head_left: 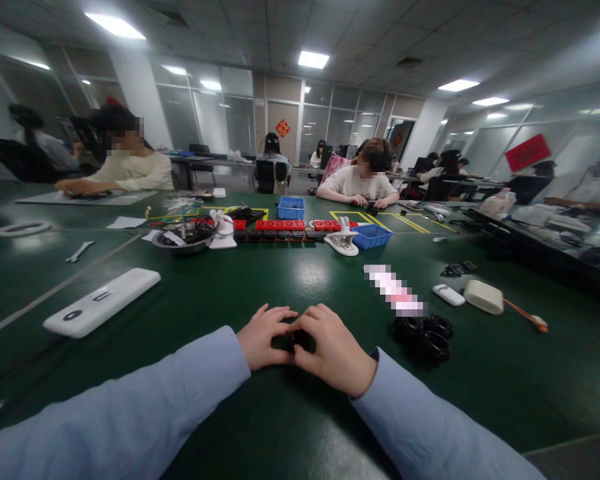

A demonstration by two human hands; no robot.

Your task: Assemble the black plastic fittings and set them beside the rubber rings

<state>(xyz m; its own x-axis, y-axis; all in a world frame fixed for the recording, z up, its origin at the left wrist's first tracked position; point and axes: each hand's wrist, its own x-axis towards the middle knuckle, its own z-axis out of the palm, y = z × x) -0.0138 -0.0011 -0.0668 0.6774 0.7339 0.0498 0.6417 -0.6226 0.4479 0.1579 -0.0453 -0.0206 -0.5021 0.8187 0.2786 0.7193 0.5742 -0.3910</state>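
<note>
My left hand [267, 337] and my right hand [330, 348] meet low over the green table [300, 280], fingertips touching. Thumbs and forefingers curve around a small black part [293, 340]; most of it is hidden and its kind cannot be made out. Both hands look closed on it. Right of my right hand lies a group of black round ring-shaped parts, among them a front ring [435, 347] and a rear ring [439, 325].
A white oblong device [103, 303] lies at left, near a wrench [80, 251]. Ahead stand a metal bowl [185, 243], red strips [280, 225], a white clip stand [343, 240] and a blue basket [373, 236]. At right are a white mouse-like object [449, 295] and a cream case [483, 297]. People sit opposite.
</note>
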